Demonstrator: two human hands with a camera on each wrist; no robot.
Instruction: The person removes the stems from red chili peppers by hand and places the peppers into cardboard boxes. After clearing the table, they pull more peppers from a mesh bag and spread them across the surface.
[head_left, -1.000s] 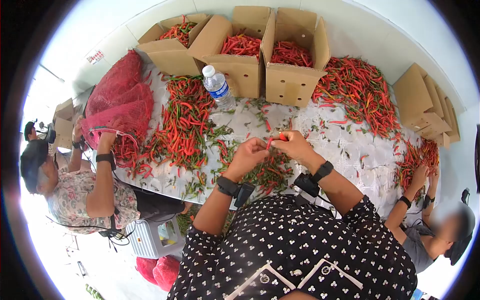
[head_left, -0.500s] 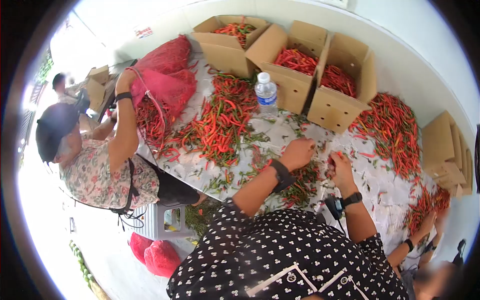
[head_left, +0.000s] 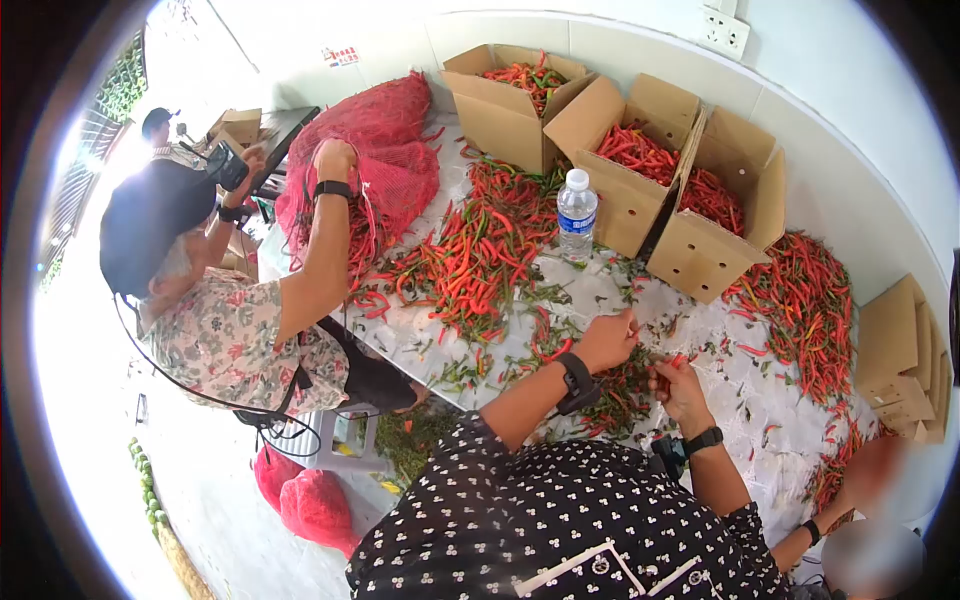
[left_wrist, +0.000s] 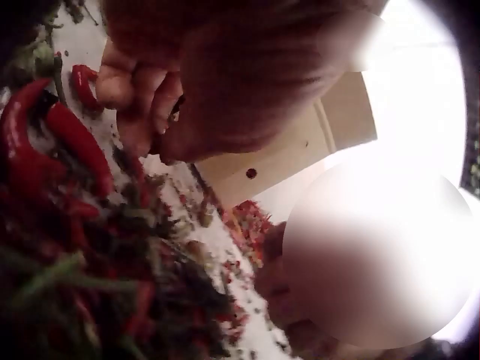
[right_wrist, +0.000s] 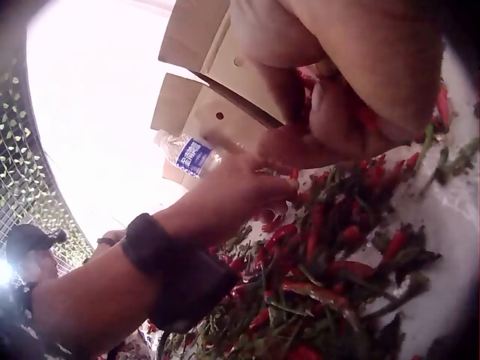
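Where a low heap of red and green chillies lies on the pale table, the left hand is at its 12 o'clock and the right hand at its 3 o'clock in the head view, near each other with a narrow gap between. The right hand has its fingers bent round a red chilli, part of which shows between them in the right wrist view. The left hand's fingers are curled too, but whether they pinch anything I cannot tell.

Around that heap in the head view, a water bottle stands upright between 11 and 12 o'clock. A larger chilli heap spreads between 10 and 11, with a red mesh sack beyond it. Open cartons of chillies sit at 11 (the left carton), 12 (the middle carton) and 1 (the right carton). Another chilli heap lies at 2. Towards 9, a person in a floral shirt reaches to the sack.
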